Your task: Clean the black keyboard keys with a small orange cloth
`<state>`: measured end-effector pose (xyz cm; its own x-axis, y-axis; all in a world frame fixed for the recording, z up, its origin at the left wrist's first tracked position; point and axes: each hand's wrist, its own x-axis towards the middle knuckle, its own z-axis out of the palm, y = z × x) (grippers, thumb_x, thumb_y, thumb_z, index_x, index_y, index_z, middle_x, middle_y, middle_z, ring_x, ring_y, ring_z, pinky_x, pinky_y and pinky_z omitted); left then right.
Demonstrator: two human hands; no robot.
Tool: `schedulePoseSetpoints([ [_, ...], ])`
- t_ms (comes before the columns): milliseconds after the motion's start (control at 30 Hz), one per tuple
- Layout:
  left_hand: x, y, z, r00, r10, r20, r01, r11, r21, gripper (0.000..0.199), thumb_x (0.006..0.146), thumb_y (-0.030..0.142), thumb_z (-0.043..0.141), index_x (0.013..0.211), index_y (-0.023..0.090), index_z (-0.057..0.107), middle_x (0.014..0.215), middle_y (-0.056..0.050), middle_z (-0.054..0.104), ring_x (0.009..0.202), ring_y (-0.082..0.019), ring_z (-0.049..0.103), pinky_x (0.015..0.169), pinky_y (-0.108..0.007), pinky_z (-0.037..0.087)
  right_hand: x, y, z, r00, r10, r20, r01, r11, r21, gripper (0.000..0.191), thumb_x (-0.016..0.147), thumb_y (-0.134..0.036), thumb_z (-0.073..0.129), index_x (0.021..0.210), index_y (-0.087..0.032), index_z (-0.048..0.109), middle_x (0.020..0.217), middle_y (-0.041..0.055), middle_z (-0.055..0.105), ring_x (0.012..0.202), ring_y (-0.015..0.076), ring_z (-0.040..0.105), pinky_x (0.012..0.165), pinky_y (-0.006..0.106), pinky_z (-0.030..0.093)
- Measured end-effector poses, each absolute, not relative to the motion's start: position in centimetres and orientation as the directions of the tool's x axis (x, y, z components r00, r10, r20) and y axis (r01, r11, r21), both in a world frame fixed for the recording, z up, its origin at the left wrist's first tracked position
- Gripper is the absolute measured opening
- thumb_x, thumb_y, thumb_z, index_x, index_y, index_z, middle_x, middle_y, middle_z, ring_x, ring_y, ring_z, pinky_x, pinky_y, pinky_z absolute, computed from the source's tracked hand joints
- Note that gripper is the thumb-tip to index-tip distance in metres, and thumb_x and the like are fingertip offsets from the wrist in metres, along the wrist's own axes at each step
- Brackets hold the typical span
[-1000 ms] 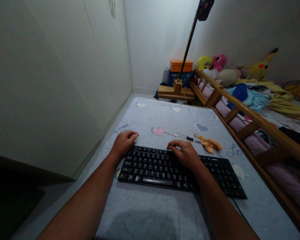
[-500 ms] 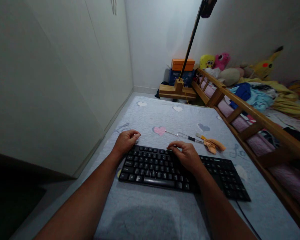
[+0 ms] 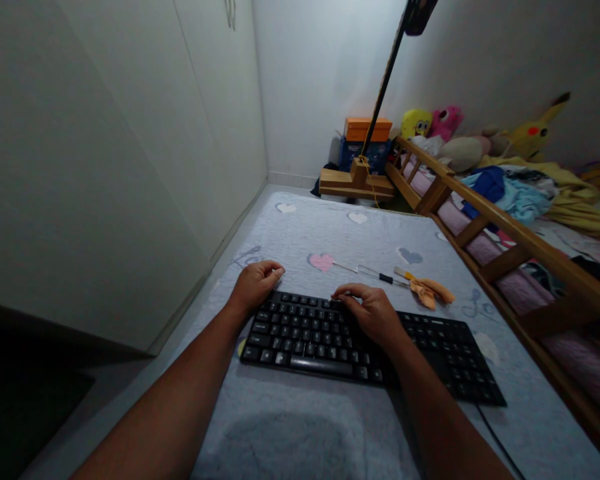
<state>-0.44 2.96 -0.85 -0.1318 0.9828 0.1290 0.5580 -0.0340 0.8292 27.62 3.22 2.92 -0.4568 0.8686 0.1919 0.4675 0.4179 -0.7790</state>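
Note:
A black full-size keyboard lies turned away from me on the heart-patterned cloth, its cable leaving the edge nearest me at right. At its upper left corner rests my left hand, thumb and fingers closed together; whatever they may hold is too small to make out. My right hand lies across the keyboard, thumb and forefinger pinched at the top row of keys. Something tiny may be between those fingertips, but I cannot tell what. The right hand and forearm hide part of the keys.
Beyond the keyboard lie a thin wire-like tool with a black grip, a brush and an orange cloth item. A wooden bed rail borders the right side, a white cabinet the left. A lamp stand stands behind.
The view has shifted very slightly. My right fingertips have moved a little to the left along the keyboard's top row. My left hand keeps its place and its closed shape.

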Motion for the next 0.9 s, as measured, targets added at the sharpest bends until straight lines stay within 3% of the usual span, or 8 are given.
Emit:
schedulePoseSetpoints([
  [667, -0.5, 3.0, -1.0, -0.131, 0.982, 0.139, 0.577, -0.038, 0.816, 0.037, 0.082, 0.048, 0.055, 0.084, 0.016, 0.075, 0.068, -0.002, 0.069, 0.063, -0.018, 0.060, 0.064, -0.029, 0.043, 26.4, 2.5, 2.5, -0.507, 0.814, 0.284, 0.537, 0.556, -0.634, 0.019, 0.089, -0.014, 0.060, 0.088, -0.024, 0.076, 0.084, 0.0032, 0.076, 0.082, 0.0202, 0.069, 0.079, 0.033, 0.050],
  [900, -0.5, 3.0, -0.9, -0.129, 0.983, 0.130, 0.580, -0.032, 0.814, 0.038, 0.082, 0.049, 0.055, 0.084, 0.016, 0.074, 0.072, -0.003, 0.071, 0.066, -0.019, 0.062, 0.067, -0.031, 0.045, 26.4, 2.6, 2.5, -0.503, 0.810, 0.302, 0.527, 0.564, -0.635, 0.020, 0.089, -0.012, 0.060, 0.088, -0.024, 0.075, 0.087, 0.0034, 0.077, 0.086, 0.0203, 0.069, 0.081, 0.033, 0.050],
])
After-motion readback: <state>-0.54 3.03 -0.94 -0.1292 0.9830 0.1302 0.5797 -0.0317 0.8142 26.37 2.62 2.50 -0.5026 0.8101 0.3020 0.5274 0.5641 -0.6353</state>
